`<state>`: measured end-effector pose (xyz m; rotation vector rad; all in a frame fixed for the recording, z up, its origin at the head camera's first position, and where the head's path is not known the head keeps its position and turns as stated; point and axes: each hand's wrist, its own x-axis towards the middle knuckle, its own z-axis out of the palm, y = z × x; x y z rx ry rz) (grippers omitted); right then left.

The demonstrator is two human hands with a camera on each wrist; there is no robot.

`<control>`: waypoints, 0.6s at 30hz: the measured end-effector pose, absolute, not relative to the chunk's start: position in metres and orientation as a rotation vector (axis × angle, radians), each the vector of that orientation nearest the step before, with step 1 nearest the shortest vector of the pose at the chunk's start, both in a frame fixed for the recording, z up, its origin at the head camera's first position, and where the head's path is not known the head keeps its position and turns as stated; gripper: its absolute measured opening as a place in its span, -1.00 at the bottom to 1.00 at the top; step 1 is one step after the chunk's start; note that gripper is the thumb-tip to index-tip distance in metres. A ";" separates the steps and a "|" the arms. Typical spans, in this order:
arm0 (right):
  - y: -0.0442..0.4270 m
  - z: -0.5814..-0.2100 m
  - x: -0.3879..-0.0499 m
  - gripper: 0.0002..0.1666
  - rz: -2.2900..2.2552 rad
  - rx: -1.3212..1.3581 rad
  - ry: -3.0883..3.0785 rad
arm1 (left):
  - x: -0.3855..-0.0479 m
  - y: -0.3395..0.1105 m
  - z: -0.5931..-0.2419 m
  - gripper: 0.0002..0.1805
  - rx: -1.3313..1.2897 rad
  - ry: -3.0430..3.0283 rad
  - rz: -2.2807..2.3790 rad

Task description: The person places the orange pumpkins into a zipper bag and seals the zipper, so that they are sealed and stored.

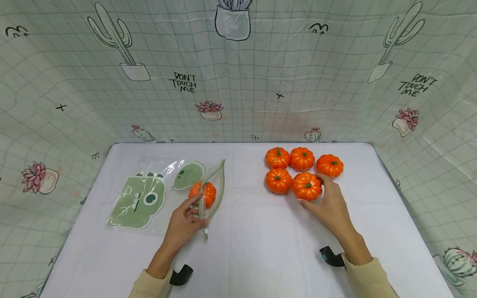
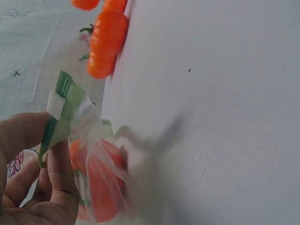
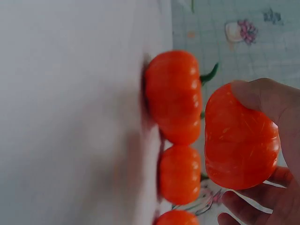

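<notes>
Inside the zip bag (image 1: 126, 207), we count one pumpkin (image 1: 210, 193); our left hand (image 1: 185, 219) pinches the bag's rim (image 1: 222, 182). Right of the bag, our right hand (image 1: 329, 205) grips a second pumpkin (image 1: 307, 187); four others (image 1: 278, 159) apparently remain.

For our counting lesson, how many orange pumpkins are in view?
6: one pumpkin in the clear bag, one in the right hand, one left of that, three behind them.

Free lane down the middle of the counter (image 1: 244, 240)
A hand could pass between the clear bag (image 1: 158, 192) and the orange pumpkins (image 1: 278, 181), which obstruct the way behind the right hand (image 1: 331, 203); patterned cloth (image 1: 238, 82) walls off the rear.
</notes>
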<state>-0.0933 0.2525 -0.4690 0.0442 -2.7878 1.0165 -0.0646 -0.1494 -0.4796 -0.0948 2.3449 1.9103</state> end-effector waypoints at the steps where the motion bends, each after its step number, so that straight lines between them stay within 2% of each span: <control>1: 0.248 -0.467 -0.092 0.04 1.014 0.070 -2.777 | -0.065 -0.149 -0.480 -0.17 -0.095 2.348 1.907; 9: 0.213 -0.461 -0.090 0.07 1.000 0.279 -2.751 | -0.065 -0.149 -0.480 -0.18 -0.106 2.359 1.902; 18: 0.182 -0.467 -0.089 0.07 1.023 0.394 -2.752 | -0.065 -0.148 -0.482 -0.18 -0.114 2.314 1.942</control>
